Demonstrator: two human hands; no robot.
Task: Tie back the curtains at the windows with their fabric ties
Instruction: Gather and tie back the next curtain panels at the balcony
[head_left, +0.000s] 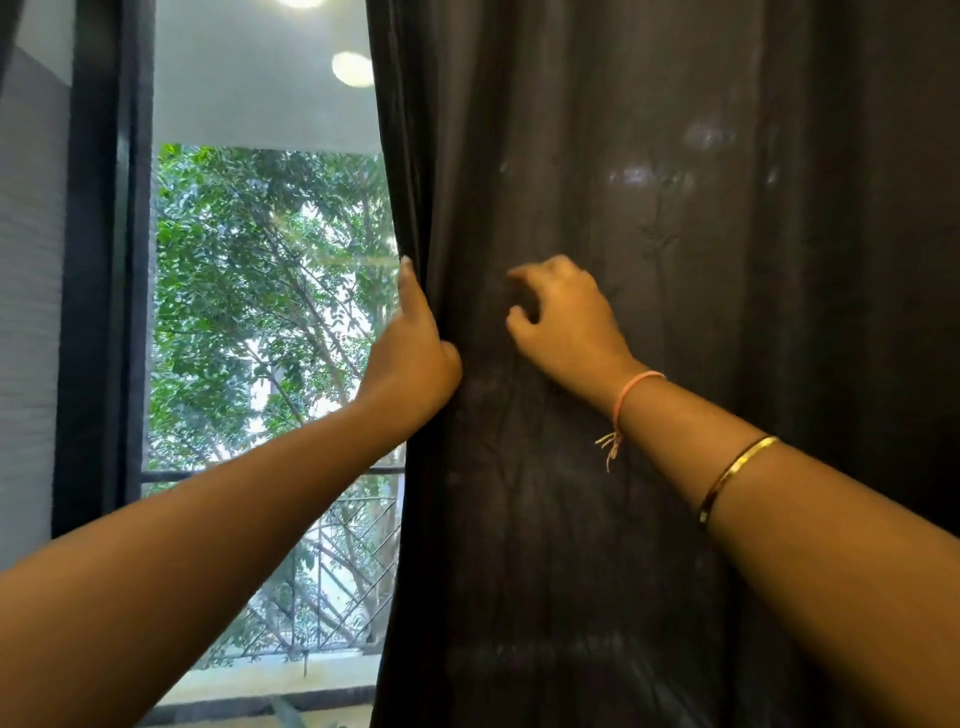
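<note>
Gathering black curtain (701, 338): gripping left edge with left hand (415, 358), clawing fabric with half-curled right hand (563, 317) (hold unclear); next bunch rightward, find tie.

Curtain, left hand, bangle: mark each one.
curtain (701, 260), head view, bare dark fabric at upper right.
left hand (410, 364), head view, back of the hand at the curtain's edge.
bangle (733, 466), head view, middle of the gold band.

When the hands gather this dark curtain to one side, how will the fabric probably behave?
Probably floppy: the dark curtain hangs in soft vertical folds and creases by the left hand. Likely thin and light, since daylight faintly shows through it.
</note>
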